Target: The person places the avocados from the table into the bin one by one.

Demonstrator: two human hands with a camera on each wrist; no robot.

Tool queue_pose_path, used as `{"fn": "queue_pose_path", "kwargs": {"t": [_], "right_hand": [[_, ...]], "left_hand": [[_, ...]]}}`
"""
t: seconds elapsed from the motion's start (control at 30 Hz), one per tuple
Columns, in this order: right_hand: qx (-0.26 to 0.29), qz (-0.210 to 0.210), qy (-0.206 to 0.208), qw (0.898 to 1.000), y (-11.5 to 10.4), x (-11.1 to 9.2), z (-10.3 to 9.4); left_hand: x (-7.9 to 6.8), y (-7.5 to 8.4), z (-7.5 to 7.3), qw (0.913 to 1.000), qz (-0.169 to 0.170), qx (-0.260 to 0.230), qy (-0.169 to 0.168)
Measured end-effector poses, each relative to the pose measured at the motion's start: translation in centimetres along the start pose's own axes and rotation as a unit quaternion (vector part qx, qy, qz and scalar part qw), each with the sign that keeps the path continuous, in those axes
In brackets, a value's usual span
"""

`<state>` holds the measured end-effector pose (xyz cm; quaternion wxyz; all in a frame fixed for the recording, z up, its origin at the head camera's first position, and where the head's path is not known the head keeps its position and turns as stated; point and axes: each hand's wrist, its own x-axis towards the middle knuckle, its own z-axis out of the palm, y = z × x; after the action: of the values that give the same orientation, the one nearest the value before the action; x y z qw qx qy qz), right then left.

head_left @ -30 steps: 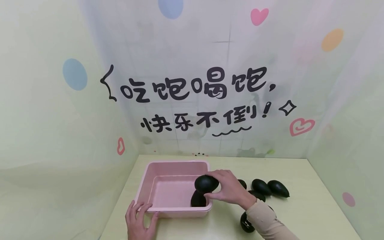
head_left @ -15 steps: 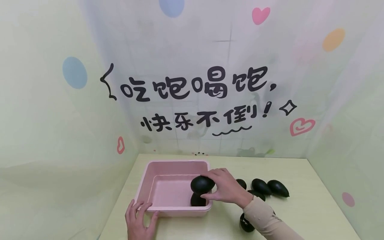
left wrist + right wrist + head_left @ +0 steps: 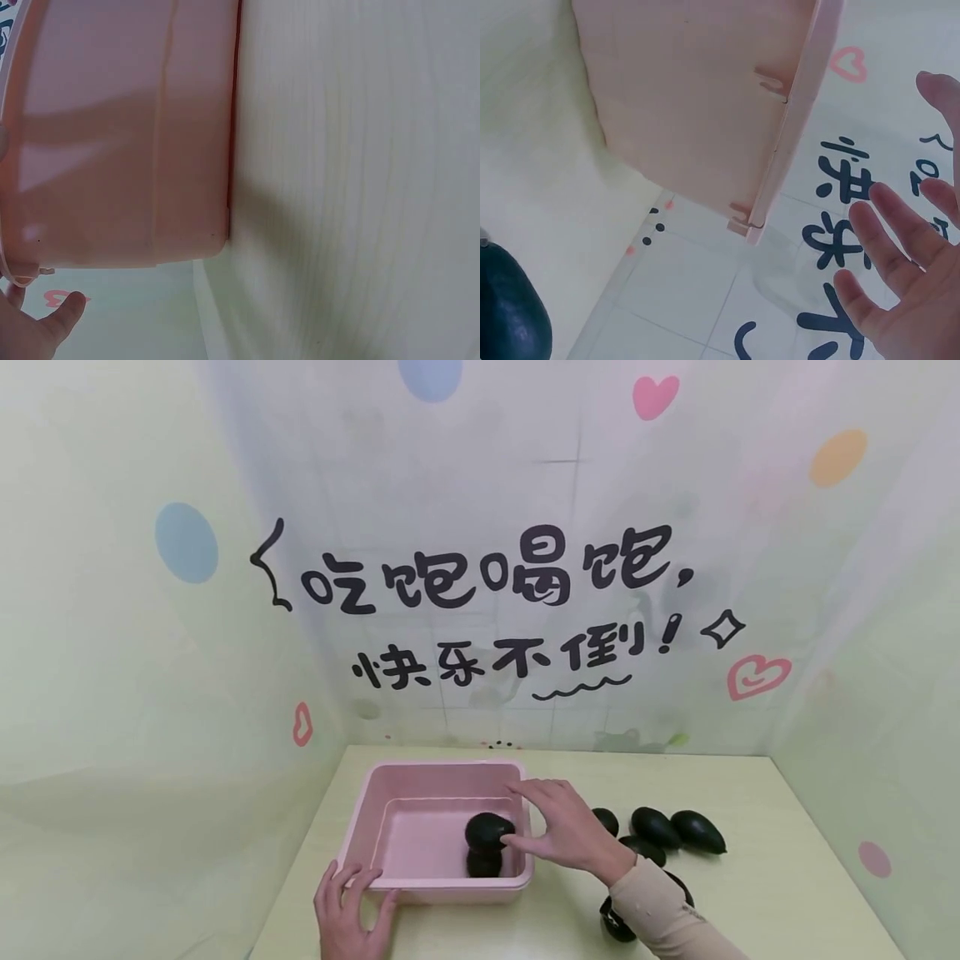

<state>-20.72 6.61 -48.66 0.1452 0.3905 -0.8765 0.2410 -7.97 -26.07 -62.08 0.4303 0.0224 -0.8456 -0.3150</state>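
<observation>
A pink plastic tub (image 3: pixel 420 885) sits on the table with two dark green avocados inside, by its right wall. The upper avocado (image 3: pixel 486 832) leans on the lower avocado (image 3: pixel 483 864). My right hand (image 3: pixel 573 831) is over the tub's right rim with fingers and thumb spread wide, and the thumb tip overlaps the upper avocado in the head view. Nothing is between the fingers of that hand in the right wrist view. My left hand (image 3: pixel 351 910) holds the tub's front left corner, fingertips over the rim and thumb at the front wall.
Right of the tub lie several more avocados on the table, among them one avocado (image 3: pixel 699 832) farthest right. Another avocado (image 3: pixel 618 922) is nearer the front, partly behind my right sleeve (image 3: pixel 660 902). A printed curtain (image 3: pixel 480 510) stands behind the table.
The right hand has let go of the avocado it held over the tub, and its fingers have spread. That avocado has dropped left and down onto the lower one. My left hand stays on the rim.
</observation>
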Motion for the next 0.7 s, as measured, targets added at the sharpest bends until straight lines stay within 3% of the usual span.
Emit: {"fn": "queue_pose_path", "kwargs": {"t": [0.43, 0.7], "right_hand": [[0.015, 0.012, 0.042, 0.999, 1.7, -1.1, -0.3], [0.023, 0.037, 0.048, 0.998, 2.7, -2.2, 0.0]], "left_hand": [[0.3, -0.9, 0.7, 0.9981, 0.045, -0.023, 0.034], [0.2, -0.8, 0.6, 0.9988, 0.035, -0.02, 0.029]]}}
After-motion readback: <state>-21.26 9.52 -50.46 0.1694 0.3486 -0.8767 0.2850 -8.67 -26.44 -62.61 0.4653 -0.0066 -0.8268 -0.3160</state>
